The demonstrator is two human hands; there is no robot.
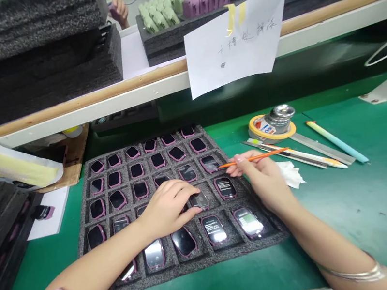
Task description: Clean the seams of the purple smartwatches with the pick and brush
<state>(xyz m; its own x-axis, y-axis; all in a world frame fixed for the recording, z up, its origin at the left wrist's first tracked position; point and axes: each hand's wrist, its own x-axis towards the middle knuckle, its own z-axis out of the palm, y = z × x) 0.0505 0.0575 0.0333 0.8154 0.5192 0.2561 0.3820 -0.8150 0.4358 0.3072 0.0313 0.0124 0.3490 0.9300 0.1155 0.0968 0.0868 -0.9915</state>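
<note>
A black foam tray (pixel 194 268) lies on the green bench, its compartments holding many purple-framed smartwatch bodies without straps. My left hand (pixel 169 205) reaches over the tray, thumb and index finger closed on the sides of one smartwatch (pixel 200 201) in its compartment. Pinched in my right hand (pixel 262 173) is a thin orange pointed stick (pixel 254 158). Its tip points left, by the lower edge of another smartwatch (pixel 210 164) in the right column. Below that, a smartwatch (pixel 225 187) shows lines of white text on its screen. My left forearm hides part of the tray.
Right of the tray are a yellow tape roll (pixel 255 132) with a metal-capped jar, a crumpled tissue (pixel 289 174), a steel ruler (pixel 322 148) and pens. A shelf edge (pixel 155 89) with a paper note (pixel 236 45) crosses above. Foam stacks (pixel 22 39) stand left; another person's hand (pixel 119 12) shows behind.
</note>
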